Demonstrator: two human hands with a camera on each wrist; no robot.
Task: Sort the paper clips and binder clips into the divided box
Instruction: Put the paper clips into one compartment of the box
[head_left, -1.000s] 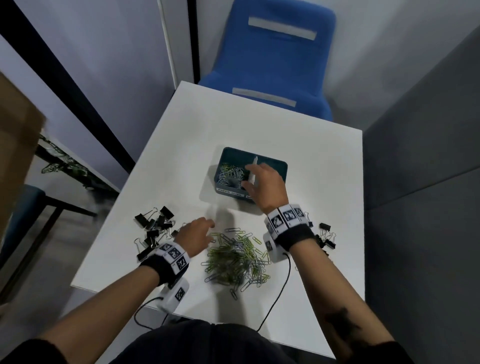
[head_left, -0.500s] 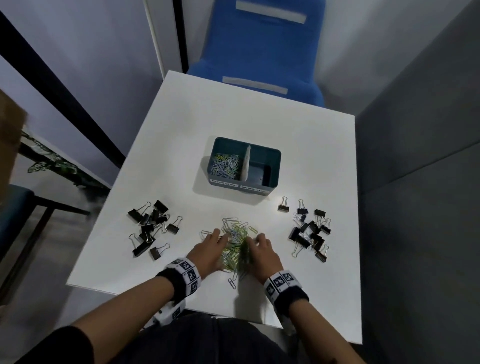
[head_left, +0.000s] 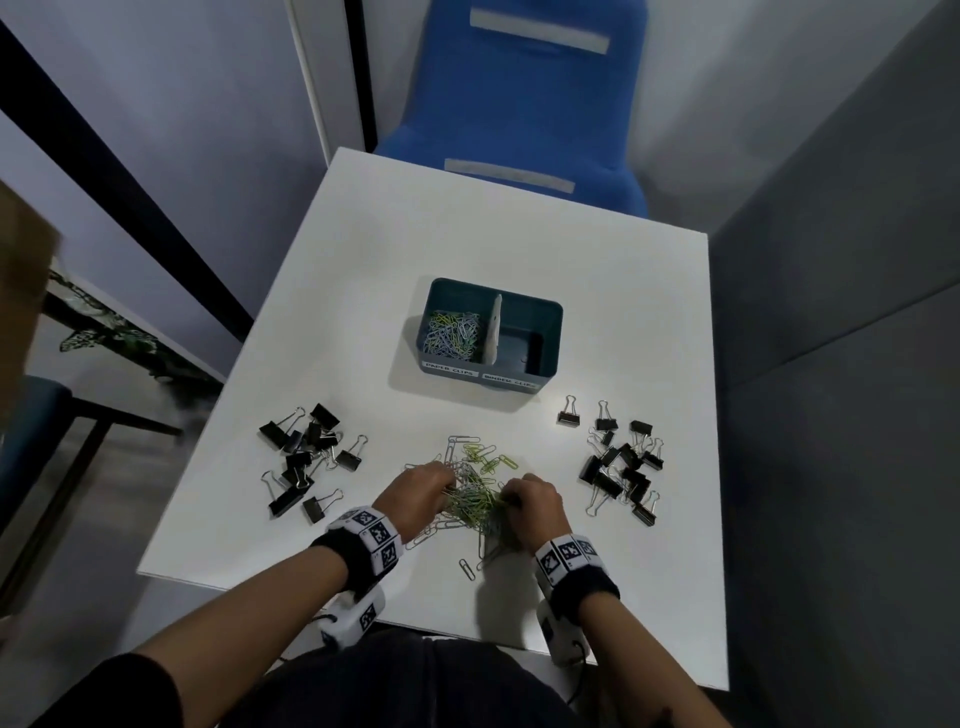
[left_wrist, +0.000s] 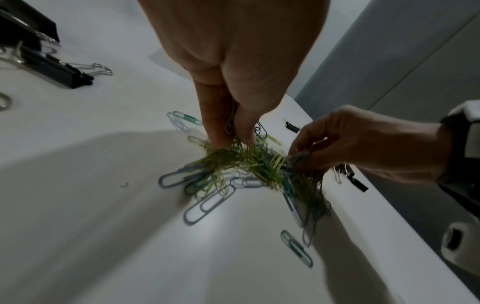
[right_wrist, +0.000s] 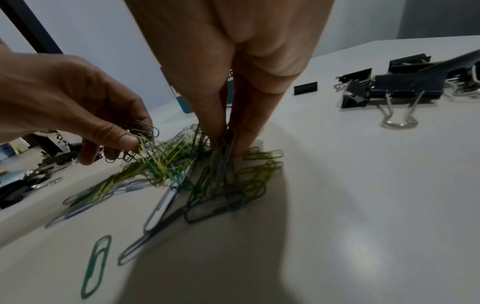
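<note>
Between the two hands, near the front edge of the white table (head_left: 613, 291), lies a loose pile of paper clips (head_left: 480, 491), green, yellow and silver. Left hand (head_left: 418, 491): its fingers (left_wrist: 221, 123) point down into the left side of the pile and pinch a bunch of clips against the thumb. Right hand (head_left: 532, 506): its fingers (right_wrist: 207, 115) likewise pinch clips at the right side of the pile, several strands hanging from the grip. A few single clips lie flat on the table just nearer the person than the fingers. Beyond the fingers, toward the far side of the table, stands the teal divided box (head_left: 550, 317); its left compartment holds paper clips, its right compartment shows only a bare floor, and a pale divider stands between them. Black binder clips form two groups: one group (head_left: 306, 460) well to the left of the left fingers, the other (head_left: 621, 465) to the right of the right fingers. A blue chair (head_left: 524, 104) stands behind the table.
</note>
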